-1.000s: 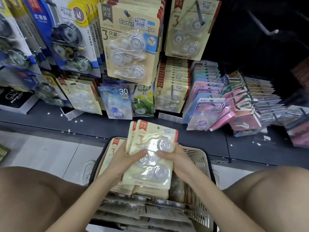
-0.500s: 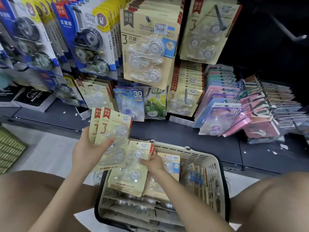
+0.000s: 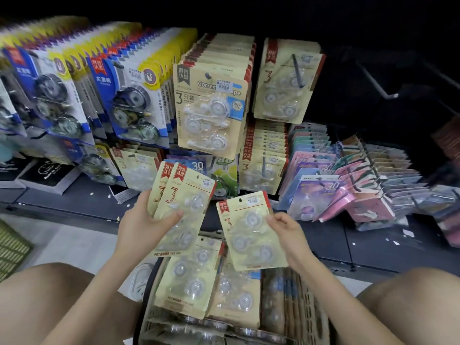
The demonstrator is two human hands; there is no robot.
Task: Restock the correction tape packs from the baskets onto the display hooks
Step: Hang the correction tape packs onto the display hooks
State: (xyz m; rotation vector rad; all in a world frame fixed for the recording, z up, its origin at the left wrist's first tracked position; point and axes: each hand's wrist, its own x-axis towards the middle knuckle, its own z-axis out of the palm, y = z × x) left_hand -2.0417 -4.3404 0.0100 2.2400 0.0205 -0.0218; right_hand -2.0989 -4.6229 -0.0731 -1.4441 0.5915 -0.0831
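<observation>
Gripping two packs in the left hand; right hand pinches one pack (above the basket)

- Two black boxes with pale lettering lie side by side at the far left of the dark shelf.
- Small white scraps are scattered over the shelf, left and right.
- Fanned rows of pink, purple and teal card packs stand at the right.
- A green slatted surface shows at the left edge, by the pale tiled floor.
</observation>
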